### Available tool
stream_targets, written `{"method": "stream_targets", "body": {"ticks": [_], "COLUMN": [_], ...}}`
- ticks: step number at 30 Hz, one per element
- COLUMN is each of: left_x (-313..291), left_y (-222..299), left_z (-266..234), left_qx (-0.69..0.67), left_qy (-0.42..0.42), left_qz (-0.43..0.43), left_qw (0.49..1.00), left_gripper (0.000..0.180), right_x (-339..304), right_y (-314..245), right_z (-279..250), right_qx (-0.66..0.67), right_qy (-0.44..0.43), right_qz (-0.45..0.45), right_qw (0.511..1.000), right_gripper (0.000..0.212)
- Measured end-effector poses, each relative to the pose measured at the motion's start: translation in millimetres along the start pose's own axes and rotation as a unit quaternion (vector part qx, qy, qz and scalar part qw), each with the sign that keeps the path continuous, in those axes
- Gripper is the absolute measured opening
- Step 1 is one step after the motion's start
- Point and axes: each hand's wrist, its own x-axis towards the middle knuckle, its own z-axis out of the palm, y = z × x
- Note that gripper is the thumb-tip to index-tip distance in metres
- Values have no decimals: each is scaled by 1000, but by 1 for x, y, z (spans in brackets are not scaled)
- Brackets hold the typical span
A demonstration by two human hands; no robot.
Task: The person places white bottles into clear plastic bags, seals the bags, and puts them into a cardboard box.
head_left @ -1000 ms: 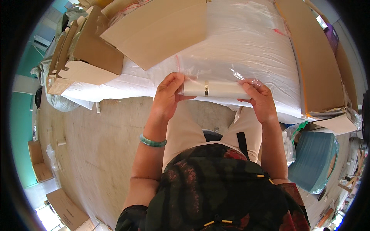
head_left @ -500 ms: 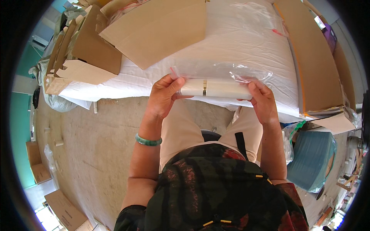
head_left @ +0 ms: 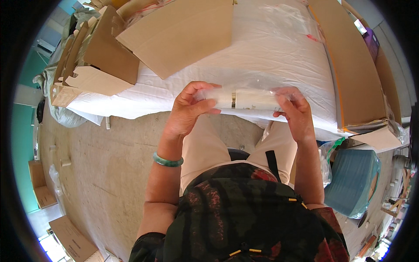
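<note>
Mid-frame, left hand (head_left: 188,107) and right hand (head_left: 297,109), nearly closed, pinch a white tube (head_left: 253,100) by its ends, in clear plastic (head_left: 251,81). Gripping both ends probably steadies it

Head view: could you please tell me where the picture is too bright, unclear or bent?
In the head view, the patch at lower left is burnt to white; in the head view, the clear bag blends with the white cloth, and small marks on the gold-banded white cylinder are too indistinct to read; in the head view, the right cardboard panel's edge bows.
</note>
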Motion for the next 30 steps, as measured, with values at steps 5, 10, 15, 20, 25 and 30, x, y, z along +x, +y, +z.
{"method": "stream_targets", "body": {"ticks": [5,10,15,20,25,30], "left_x": [1,1,-4,-2,0,-4], "left_y": [-3,-1,2,0,0,-8], "left_z": [0,-3,4,1,2,-6], "left_qx": [4,64,64,38,68,7], "left_qy": [78,93,46,60,132,141], "left_qz": [-8,-46,2,-13,-28,-12], "left_qw": [997,993,997,997,989,990], "left_gripper": [20,22,26,33,27,34], "right_x": [-4,-5,-2,-2,-7,-7], "right_y": [0,5,5,9,8,10], "right_z": [1,0,-3,-4,0,5], "right_qx": [-96,-77,-44,-39,-93,-76], "right_qy": [-66,-54,-32,-30,-81,-77], "right_qz": [-88,-60,-46,-33,-61,-33], "right_qw": [989,994,997,998,990,994], "right_gripper": [34,36,31,31,35,35]}}
